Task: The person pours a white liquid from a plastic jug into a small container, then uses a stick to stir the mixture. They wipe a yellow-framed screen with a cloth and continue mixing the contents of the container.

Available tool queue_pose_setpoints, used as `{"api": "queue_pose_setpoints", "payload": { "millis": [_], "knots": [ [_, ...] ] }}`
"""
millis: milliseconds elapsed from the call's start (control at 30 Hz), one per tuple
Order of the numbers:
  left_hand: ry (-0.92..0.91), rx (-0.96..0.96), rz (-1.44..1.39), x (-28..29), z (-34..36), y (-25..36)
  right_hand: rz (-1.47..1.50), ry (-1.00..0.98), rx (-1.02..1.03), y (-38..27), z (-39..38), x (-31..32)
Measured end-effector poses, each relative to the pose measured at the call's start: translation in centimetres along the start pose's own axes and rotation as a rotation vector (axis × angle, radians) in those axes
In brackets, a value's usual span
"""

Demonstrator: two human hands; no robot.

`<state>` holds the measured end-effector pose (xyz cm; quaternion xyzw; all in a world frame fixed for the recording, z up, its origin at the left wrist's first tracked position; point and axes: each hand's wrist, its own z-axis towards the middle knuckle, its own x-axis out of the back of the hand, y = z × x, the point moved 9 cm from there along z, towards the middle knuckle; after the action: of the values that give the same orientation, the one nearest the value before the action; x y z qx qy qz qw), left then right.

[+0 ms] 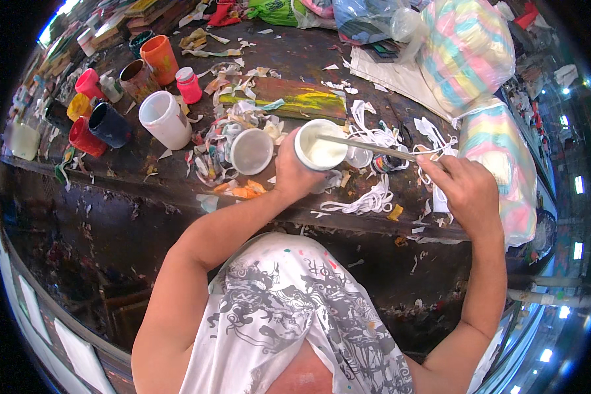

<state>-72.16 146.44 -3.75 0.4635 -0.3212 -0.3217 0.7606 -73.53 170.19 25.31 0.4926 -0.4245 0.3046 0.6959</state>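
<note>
A white tub (321, 162) of pale, creamy stuff is tilted toward me above the table's near part. My left hand (295, 167) is wrapped round its left side. With my right hand (463, 187) I grip a long, thin, greyish stirring stick (381, 148); its far end reaches over the rim into the tub. Just left of my left hand stands an empty-looking translucent cup (251, 152). Under the stick sit a small dark jar (387, 162) with a coloured label and a clear cup (358, 156), partly hidden.
Paint pots crowd the left, among them a white cup (165, 121), an orange cup (159, 60) and a pink bottle (188, 85). A paint-smeared board (295, 98) lies behind the tub. White cords (368, 199) lie near the front edge. Bagged pastel bundles (469, 49) fill the right.
</note>
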Motion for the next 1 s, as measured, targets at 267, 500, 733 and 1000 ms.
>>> {"api": "queue_pose_setpoints", "payload": {
  "millis": [267,500,733,1000],
  "knots": [
    [-0.024,-0.417,0.184,4.0,-0.5,7.9,-0.153,-0.054,0.142,-1.5,0.8,0.6],
    [0.05,-0.615,0.335,8.9,0.0,12.2,-0.161,0.032,0.252,-5.1,4.6,3.4],
    [0.147,-0.632,0.429,14.5,-0.3,14.2,-0.064,0.227,0.254,-5.1,6.5,6.5],
    [0.254,-0.675,0.586,22.8,-0.2,16.4,-0.036,0.381,0.398,-9.2,9.7,9.0]
  ]
}}
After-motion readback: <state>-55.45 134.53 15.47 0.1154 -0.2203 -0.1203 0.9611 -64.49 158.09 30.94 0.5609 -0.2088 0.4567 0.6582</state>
